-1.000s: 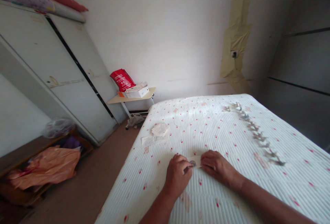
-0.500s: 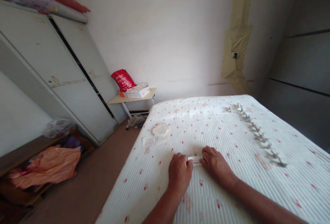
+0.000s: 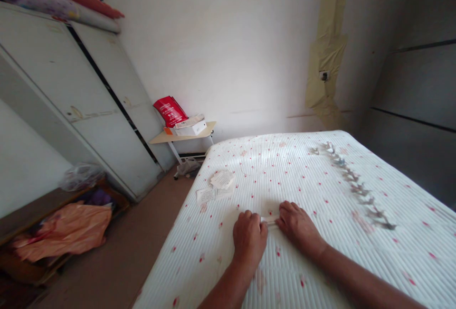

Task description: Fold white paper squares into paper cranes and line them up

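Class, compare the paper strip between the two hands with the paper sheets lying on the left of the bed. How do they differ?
Handling: the paper strip is held by the left hand and right hand; the paper sheets lie untouched.
Shape: the strip shows as a narrow band, its ends hidden; the sheets show broad faces.
Grouping: the strip is apart; the sheets overlap.
Shared: both are pale.

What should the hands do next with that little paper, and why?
Perhaps slide the right hand along the narrow paper to press it flat, with the left hand steadying the other end. The hands are at opposite ends, the middle is uncovered, and the bed cover beneath is ridged.
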`<state>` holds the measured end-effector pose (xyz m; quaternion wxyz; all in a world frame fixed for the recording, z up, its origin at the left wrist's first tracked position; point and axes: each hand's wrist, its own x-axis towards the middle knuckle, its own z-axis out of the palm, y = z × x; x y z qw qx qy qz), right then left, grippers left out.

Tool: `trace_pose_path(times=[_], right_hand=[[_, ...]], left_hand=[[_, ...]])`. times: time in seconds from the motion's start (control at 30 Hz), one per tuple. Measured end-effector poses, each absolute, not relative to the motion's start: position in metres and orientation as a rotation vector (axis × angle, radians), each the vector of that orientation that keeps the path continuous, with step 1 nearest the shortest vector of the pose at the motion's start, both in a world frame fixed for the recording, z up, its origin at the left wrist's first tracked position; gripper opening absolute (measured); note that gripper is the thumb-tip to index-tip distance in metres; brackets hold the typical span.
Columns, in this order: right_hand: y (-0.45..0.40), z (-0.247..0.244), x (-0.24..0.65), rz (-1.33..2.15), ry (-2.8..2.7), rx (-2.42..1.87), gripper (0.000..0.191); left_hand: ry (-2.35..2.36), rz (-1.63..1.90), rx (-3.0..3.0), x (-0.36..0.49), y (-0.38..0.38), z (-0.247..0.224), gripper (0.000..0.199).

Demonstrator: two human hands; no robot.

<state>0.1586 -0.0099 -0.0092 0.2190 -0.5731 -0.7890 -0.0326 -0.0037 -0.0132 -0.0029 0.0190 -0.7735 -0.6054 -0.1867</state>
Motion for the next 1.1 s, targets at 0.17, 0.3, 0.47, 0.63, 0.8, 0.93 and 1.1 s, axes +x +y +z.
trace_pose_path(times=[0.17, 0.3, 0.47, 0.63, 0.8, 0.93, 1.1], right_hand=[[-0.0103, -0.0078, 0.1580, -0.083, -2.194, -1.617, 0.009], [-0.0099, -0.0078, 0.1579, -0.093, -2.201, -1.623, 0.009], [-0.0092, -0.0060, 0.1571, -0.107, -2.212, -1.655, 0.009], [-0.0084, -0.0040, 0.1546, -0.124, -2.229, -1.703, 0.010], [-0.0090, -0.0022, 0.1537, -0.074, -2.219, -1.755, 0.009], [-0.0094, -0.0047, 0.1570, 0.012, -2.175, -1.681, 0.010], [-0.0082, -0.0078, 0.1600, 0.076, -2.161, -1.611, 0.015]], left_hand=[[-1.892, -0.564, -2.391, -0.0026, -0.0136, -0.0038, 0.011], [-1.893, -0.563, -2.385, -0.0021, -0.0143, -0.0038, 0.012], [-1.887, -0.533, -2.372, -0.0012, -0.0142, -0.0048, 0.014], [-1.922, -0.468, -2.368, 0.0007, -0.0127, -0.0034, 0.014], [-1.973, -0.462, -2.373, 0.0001, -0.0144, 0.0014, 0.009], [-1.856, -0.562, -2.474, -0.0022, -0.0152, 0.0035, 0.008], [-1.872, -0.656, -2.564, -0.0059, -0.0125, 0.0033, 0.012]])
